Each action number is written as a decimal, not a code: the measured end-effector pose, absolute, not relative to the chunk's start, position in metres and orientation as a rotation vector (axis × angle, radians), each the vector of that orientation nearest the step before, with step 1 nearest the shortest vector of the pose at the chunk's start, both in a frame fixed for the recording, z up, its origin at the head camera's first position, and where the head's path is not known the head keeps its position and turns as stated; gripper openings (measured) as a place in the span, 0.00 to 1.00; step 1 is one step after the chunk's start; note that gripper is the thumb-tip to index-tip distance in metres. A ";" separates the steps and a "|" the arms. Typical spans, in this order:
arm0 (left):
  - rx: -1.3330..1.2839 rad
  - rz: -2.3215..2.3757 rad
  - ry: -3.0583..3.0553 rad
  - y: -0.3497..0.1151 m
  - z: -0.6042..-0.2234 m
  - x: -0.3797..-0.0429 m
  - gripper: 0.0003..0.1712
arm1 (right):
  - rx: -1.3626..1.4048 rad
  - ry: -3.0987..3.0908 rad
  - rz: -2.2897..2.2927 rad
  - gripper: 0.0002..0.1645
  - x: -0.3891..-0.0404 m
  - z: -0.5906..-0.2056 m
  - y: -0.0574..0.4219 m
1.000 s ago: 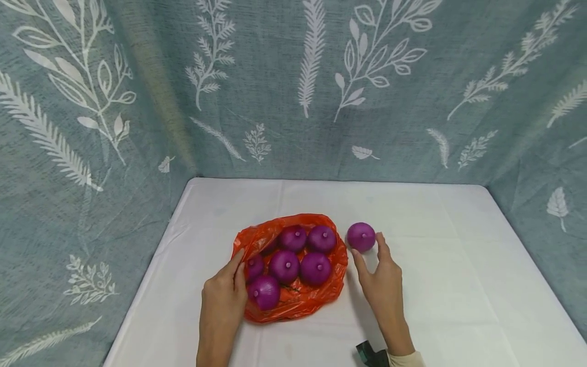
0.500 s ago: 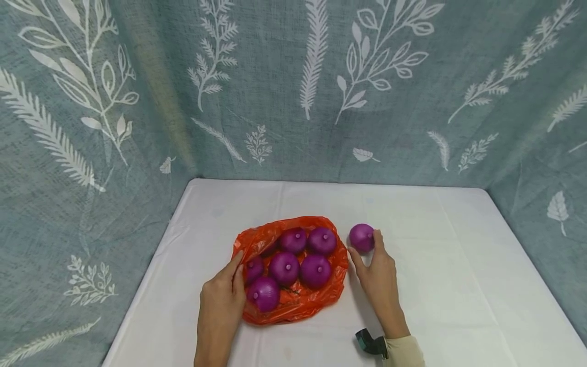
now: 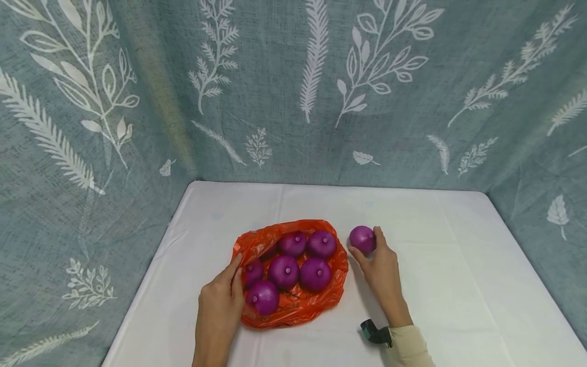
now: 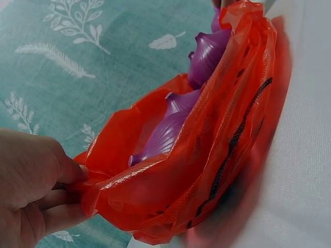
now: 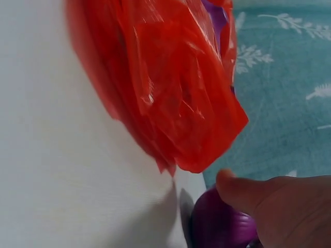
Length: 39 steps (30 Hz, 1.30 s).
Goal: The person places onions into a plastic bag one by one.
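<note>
A red plastic bag (image 3: 293,318) sits with its mouth spread wide, holding several purple onions (image 3: 283,271) with pointed tips. At its left rim, my left hand (image 3: 220,306) pinches the plastic between thumb and fingers. The left wrist view shows the same pinch on the bag's edge (image 4: 155,194). One separate onion (image 3: 362,239) is just right of the bag, and my right hand (image 3: 381,272) grips it with thumb on the near side and fingers on the right. In the right wrist view the thumb lies over this onion (image 5: 220,222), while the other fingers are hidden.
A white cloth (image 3: 449,275) covers the table under the bag. Teal curtains (image 3: 275,92) with white leaf prints hang behind and at both sides. A small dark device (image 3: 375,332) is worn at the right wrist, beside a beige sleeve (image 3: 409,346).
My right hand has drawn in around the lone onion, its fingers and thumb now against it. The left hand keeps its pinch on the bag. The head view has shifted slightly.
</note>
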<state>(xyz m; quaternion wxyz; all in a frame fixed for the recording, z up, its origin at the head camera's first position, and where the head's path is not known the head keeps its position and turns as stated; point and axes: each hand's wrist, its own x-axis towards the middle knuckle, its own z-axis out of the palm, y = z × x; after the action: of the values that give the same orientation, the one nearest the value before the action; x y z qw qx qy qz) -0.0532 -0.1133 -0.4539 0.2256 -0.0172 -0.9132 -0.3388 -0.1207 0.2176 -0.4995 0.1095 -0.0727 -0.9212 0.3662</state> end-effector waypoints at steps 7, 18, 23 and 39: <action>-0.039 -0.929 -2.519 -0.113 -0.453 -0.053 0.21 | -0.227 -2.717 1.127 0.57 -0.129 -0.500 0.222; -0.013 -0.938 -2.552 -0.108 -0.451 -0.053 0.22 | -0.225 -2.692 1.171 0.53 -0.133 -0.501 0.226; -0.011 -0.927 -2.547 -0.109 -0.451 -0.052 0.22 | -0.186 -2.655 1.215 0.53 -0.133 -0.494 0.225; -0.042 -0.928 -2.519 -0.108 -0.452 -0.056 0.20 | 0.079 -2.479 1.347 0.52 -0.103 -0.431 0.194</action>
<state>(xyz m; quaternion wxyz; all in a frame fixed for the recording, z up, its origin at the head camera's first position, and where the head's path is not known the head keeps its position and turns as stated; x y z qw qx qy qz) -0.0560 -0.1084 -0.4525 0.2263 -0.0153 -0.9139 -0.3366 -0.1033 0.1936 -0.4314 0.1588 0.0277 -0.8672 0.4711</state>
